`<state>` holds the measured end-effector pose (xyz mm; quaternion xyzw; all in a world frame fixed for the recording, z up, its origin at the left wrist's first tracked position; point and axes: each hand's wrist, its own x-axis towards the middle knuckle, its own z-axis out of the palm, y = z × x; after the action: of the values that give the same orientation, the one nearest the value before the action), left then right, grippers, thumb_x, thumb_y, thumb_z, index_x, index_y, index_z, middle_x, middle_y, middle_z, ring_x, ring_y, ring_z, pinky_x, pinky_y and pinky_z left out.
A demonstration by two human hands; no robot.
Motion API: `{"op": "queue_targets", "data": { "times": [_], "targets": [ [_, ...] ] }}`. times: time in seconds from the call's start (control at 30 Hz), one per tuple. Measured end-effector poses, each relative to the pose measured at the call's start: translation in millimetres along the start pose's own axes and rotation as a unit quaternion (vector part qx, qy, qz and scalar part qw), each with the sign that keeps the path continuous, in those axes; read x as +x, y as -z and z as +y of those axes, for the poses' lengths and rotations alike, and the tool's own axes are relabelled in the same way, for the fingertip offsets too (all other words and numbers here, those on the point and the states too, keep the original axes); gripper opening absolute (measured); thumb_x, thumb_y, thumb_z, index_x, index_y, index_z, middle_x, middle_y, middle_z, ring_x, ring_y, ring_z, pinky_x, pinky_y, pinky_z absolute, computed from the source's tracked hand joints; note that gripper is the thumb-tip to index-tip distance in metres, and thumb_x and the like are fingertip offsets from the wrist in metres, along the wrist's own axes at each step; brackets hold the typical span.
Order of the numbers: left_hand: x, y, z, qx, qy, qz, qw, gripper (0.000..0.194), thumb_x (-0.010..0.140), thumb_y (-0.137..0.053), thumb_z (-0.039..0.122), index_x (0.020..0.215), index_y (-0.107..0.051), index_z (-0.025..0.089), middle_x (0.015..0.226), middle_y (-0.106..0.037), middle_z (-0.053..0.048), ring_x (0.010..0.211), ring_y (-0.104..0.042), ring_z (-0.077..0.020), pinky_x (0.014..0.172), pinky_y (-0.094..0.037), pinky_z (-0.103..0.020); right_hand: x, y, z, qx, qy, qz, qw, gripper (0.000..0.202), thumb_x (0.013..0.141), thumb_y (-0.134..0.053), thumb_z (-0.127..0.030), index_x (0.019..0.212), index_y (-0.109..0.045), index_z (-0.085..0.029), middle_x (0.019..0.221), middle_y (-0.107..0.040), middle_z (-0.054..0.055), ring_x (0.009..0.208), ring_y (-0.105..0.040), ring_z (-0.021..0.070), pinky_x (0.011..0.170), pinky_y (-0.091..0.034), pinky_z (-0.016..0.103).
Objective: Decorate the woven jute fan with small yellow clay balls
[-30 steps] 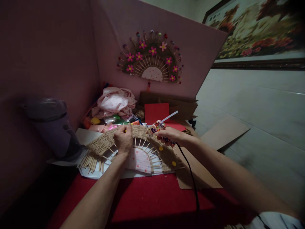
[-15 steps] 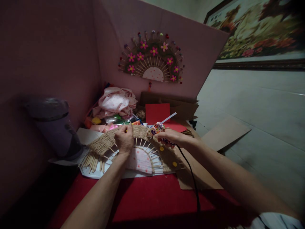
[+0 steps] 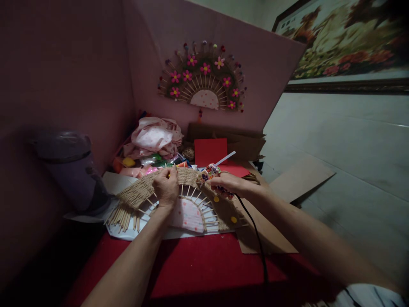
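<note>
A half-round fan of sticks woven with twine [image 3: 139,191] lies in front of me, with a pink dotted cloth piece [image 3: 187,215] at its centre. My left hand [image 3: 166,187] is closed over the fan's upper band, and a small yellow piece [image 3: 169,175] shows at its fingertips. My right hand [image 3: 228,183] grips a glue gun [image 3: 211,172] covered in patterned cloth. A pale glue stick [image 3: 225,158] juts from it and a black cord [image 3: 255,230] trails down. Its nozzle is hard to make out, close to the twine. Yellow discs [image 3: 234,220] sit on the fan's right side.
A finished fan with pink flowers [image 3: 204,68] hangs on the pink board behind. Crumpled cloth [image 3: 156,136], bagged supplies and red card [image 3: 211,151] lie at the back. A lilac bottle [image 3: 75,170] stands left; cardboard [image 3: 265,234] lies right on the red tabletop [image 3: 191,264].
</note>
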<state>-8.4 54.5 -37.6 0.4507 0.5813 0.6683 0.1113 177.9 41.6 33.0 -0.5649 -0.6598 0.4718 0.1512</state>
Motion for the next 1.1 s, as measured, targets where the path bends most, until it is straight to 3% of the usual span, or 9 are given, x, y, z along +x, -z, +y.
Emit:
{"op": "queue_targets", "data": {
  "times": [0.87,1.1],
  "targets": [
    [-0.7,-2.1,-2.0,0.011,-0.012,-0.008,1.000,0.033,0.080,-0.051,0.040,0.060,-0.064,0.017,0.054,-0.059,0.000,0.054,-0.050,-0.0132,0.059,-0.037,-0.025,2.8,1.2,5.0,0.016,0.032,-0.003,0.999,0.019,0.076,-0.052,-0.031,0.064,-0.048,-0.016,0.046,-0.043,-0.004,0.034,-0.037,0.0072,0.032,-0.027,0.020],
    [-0.6,-2.8,-3.0,0.011,-0.014,-0.011,1.000,0.032,0.080,-0.052,0.040,0.060,-0.065,0.018,0.055,-0.060,0.000,0.055,-0.051,-0.0134,0.059,-0.038,-0.025,0.2,4.4,5.1,0.038,0.013,0.004,0.999,0.024,0.076,-0.054,-0.037,0.067,-0.051,-0.015,0.053,-0.043,-0.004,0.035,-0.037,0.0058,0.032,-0.025,0.019]
  ]
}}
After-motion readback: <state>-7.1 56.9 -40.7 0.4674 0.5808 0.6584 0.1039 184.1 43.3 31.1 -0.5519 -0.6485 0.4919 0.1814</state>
